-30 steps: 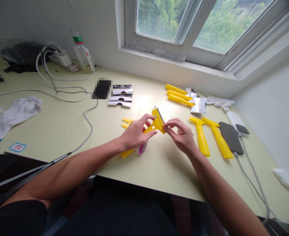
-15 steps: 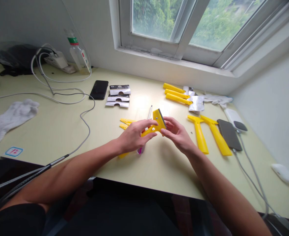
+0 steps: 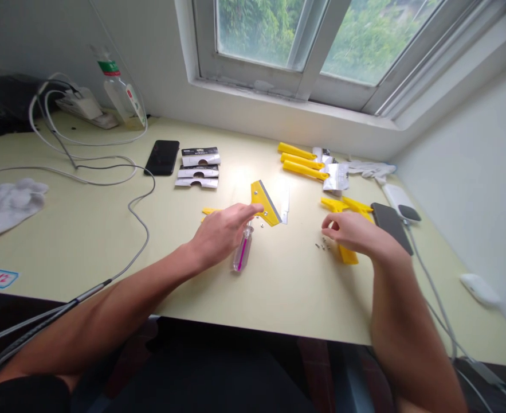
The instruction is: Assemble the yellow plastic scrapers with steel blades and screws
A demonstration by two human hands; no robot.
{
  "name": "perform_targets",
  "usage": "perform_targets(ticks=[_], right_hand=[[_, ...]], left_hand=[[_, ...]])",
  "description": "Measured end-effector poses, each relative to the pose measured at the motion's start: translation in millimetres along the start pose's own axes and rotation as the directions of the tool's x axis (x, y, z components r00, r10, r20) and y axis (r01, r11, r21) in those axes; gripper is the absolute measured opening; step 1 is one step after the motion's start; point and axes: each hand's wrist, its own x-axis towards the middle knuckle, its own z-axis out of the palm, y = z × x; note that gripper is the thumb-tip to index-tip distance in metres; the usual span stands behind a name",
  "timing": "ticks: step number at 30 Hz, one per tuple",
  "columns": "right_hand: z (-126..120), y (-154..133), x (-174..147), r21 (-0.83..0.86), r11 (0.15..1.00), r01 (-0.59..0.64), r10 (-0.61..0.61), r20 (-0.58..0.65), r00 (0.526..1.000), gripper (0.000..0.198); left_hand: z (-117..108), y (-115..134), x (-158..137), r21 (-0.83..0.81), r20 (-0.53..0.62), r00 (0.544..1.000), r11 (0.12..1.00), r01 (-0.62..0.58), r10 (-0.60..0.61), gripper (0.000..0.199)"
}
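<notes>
My left hand point(image 3: 224, 229) grips a yellow scraper point(image 3: 263, 198) whose wide head, with screws in its face and a grey edge, points up and right. Under that hand lies a screwdriver point(image 3: 241, 252) with a clear handle and a purple core. A thin metal blade point(image 3: 286, 205) rests just right of the scraper head, and a small nut point(image 3: 262, 225) below it. Above several small screws point(image 3: 323, 246), my right hand point(image 3: 353, 232) has its thumb and fingers pinched together; anything between them is too small to make out. It partly covers two yellow scraper handles point(image 3: 348, 255).
Yellow handles point(image 3: 302, 167) and silvery packets point(image 3: 336, 176) lie at the back right, near a white glove point(image 3: 371, 168). A dark phone point(image 3: 391, 225) is right of my right hand. Another phone point(image 3: 162, 158) and paper sleeves point(image 3: 199, 169) lie back left. Cables point(image 3: 147, 229) cross the left side.
My right hand has left the scraper and moved right to the loose screws, its fingers now pinched. My left hand still holds the scraper, now slightly left. The view has shifted a little.
</notes>
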Motion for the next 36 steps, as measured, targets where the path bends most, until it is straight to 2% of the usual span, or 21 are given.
perform_targets(ticks=[3,7,14,18,20,21,23,25,27,28,30,33,34,36], right_hand=[[2.6,-1.0,0.4,-0.039,0.998,-0.044,0.045,0.037,0.998,0.017],[4.4,-7.1,2.0,-0.05,0.997,-0.067,0.071,0.087,0.994,0.011],[4.6,-13.1,-0.5,-0.042,0.999,-0.003,0.005,0.042,0.999,0.013],[5.5,-13.6,-1.2,-0.042,0.999,0.029,-0.028,0.022,0.999,0.011],[6.1,-12.9,-0.9,-0.037,0.999,0.038,-0.037,0.019,0.999,0.011],[6.4,-12.5,-0.5,-0.027,0.999,0.045,-0.045,0.012,0.999,0.01],[6.8,-13.0,0.7,0.01,0.997,0.074,-0.074,-0.013,0.997,0.01],[7.6,-16.8,2.0,0.076,0.985,0.154,-0.148,-0.073,0.986,0.01],[9.7,-25.8,2.5,0.164,0.94,0.298,-0.265,-0.198,0.944,0.01],[11.6,-32.2,2.1,0.203,0.899,0.388,-0.324,-0.287,0.902,0.01],[16.9,-47.7,0.0,0.232,0.795,0.561,-0.413,-0.471,0.779,0.01],[26.3,-71.6,-6.5,0.196,0.638,0.745,-0.479,-0.656,0.583,0.011],[28.9,-78.1,-8.9,0.189,0.6,0.777,-0.485,-0.687,0.541,0.011],[32.6,-87.5,-13.1,0.196,0.557,0.807,-0.468,-0.729,0.5,0.012]], left_hand=[[-0.4,-0.5,-1.3,0.02,-0.007,1.0,0.999,-0.025,0.026,0.034],[0.9,-0.6,-1.4,-0.074,0.007,0.999,0.997,-0.032,0.032,0.033],[-1.9,4.2,0.5,-0.222,0.002,0.999,0.974,-0.042,0.044,0.032],[-6.4,10.2,-0.2,-0.349,0.025,0.999,0.937,0.03,-0.023,0.028],[-6.8,12.2,-0.1,-0.473,0.077,0.993,0.874,0.112,-0.086,0.026],[-6.6,12.7,0.3,-0.557,0.113,0.987,0.815,0.158,-0.114,0.025],[-5.8,12.5,2.0,-0.728,0.191,0.971,0.643,0.238,-0.143,0.025],[-5.8,11.6,4.5,-0.84,0.252,0.957,0.457,0.291,-0.146,0.026],[-6.7,10.5,6.6,-0.885,0.323,0.938,0.311,0.346,-0.124,0.028],[-7.3,10.1,7.3,-0.893,0.362,0.926,0.248,0.377,-0.104,0.03],[-8.4,9.7,7.5,-0.885,0.44,0.897,0.146,0.442,-0.047,0.034],[-7.9,9.6,5.9,-0.858,0.511,0.86,0.064,0.509,0.009,0.036],[-7.1,9.5,5.2,-0.85,0.526,0.85,0.05,0.525,0.014,0.036],[-5.3,9.3,4.2,-0.835,0.55,0.835,0.036,0.549,0.009,0.037]])
